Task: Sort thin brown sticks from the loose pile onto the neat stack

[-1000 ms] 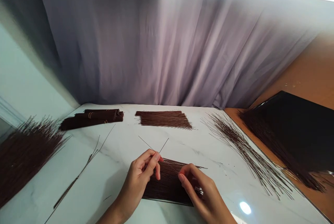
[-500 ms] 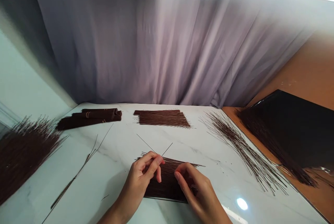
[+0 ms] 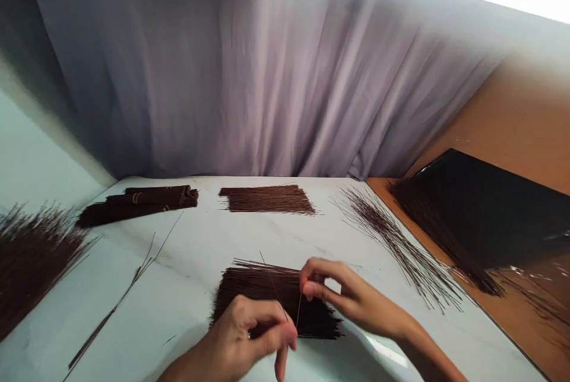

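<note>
My left hand (image 3: 249, 334) is closed in a pinch low over the front edge of a dark brown pile of thin sticks (image 3: 262, 281). From its fingertips a single thin stick (image 3: 271, 278) slants up and to the left. A second thin length (image 3: 298, 309) runs from the left fingertips up to my right hand (image 3: 341, 290), whose thumb and forefinger pinch its upper end. Whether these two lengths are one bent stick or two, I cannot tell. The pile lies flat on the white marbled table (image 3: 187, 275) beneath both hands.
Behind lies another flat stick pile (image 3: 269, 199), with banded dark bundles (image 3: 146, 199) to its left. A large heap (image 3: 35, 269) fills the left edge. Few loose sticks (image 3: 118, 305) lie nearer; a spread bunch (image 3: 396, 239) and a black sheet (image 3: 494, 210) are right. A curtain (image 3: 267, 85) hangs behind.
My left hand has moved down toward me. My right hand has risen from the pile's right side and now pinches one thin length coming from the left fingertips. The view has shifted slightly right.
</note>
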Tool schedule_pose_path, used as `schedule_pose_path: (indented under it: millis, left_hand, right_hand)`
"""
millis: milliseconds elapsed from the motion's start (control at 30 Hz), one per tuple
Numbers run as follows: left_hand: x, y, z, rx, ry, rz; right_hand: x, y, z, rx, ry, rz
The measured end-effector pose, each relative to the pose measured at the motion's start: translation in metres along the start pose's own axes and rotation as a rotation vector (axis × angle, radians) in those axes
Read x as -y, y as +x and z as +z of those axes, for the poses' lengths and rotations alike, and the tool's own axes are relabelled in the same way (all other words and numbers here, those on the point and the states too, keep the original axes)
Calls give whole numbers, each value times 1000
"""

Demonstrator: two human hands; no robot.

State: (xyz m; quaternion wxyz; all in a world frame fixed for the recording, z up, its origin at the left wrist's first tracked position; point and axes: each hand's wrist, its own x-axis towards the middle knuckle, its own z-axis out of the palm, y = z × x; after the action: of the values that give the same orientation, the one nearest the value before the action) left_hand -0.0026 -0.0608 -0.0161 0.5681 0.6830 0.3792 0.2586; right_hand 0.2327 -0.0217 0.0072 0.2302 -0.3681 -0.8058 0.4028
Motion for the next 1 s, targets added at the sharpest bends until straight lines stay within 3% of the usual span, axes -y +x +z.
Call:
schedule_pose_path:
  millis: [67, 133, 200, 267, 333, 367, 433, 533, 633, 733, 867, 1000]
  left_hand:
    - [0, 1, 2, 91, 85, -8]
    - [2, 4, -1, 28, 134, -8]
    - [2, 6, -7, -110, 123, -4]
    - [1, 7, -12, -226, 50, -13]
    - [-1, 6, -13, -253, -50, -31]
    - [-1, 5, -12, -233, -94, -33]
    - [-1, 3, -6, -164, -133, -21]
    - [0, 2, 0, -140, -59, 9]
    - [-1, 0, -3, -208, 72, 31]
    - [-6, -3, -10, -166, 156, 50]
    - [-8, -4, -15, -95, 226, 24]
    - [-2, 2, -17, -187, 222, 36]
  right_hand:
    - [23, 3, -20, 25, -158, -79]
    - [39, 0, -15, -42, -377, -167]
    - [40, -8, 12, -204, -574, -283]
    - [24, -18, 50, -320, -619, -372]
    - [1, -25, 78, -455, -512, -343]
    - [-8, -26, 83, -436, -444, -273]
    - [-17, -23, 75, -331, -307, -177]
    - [-4, -8, 31, -89, -222, -121]
    - [20, 14, -11, 21, -378, -80]
    - [38, 32, -30, 70, -558, -119]
    - [51, 29, -22, 9, -784, -346]
    - [42, -1, 18, -287, -777, -483]
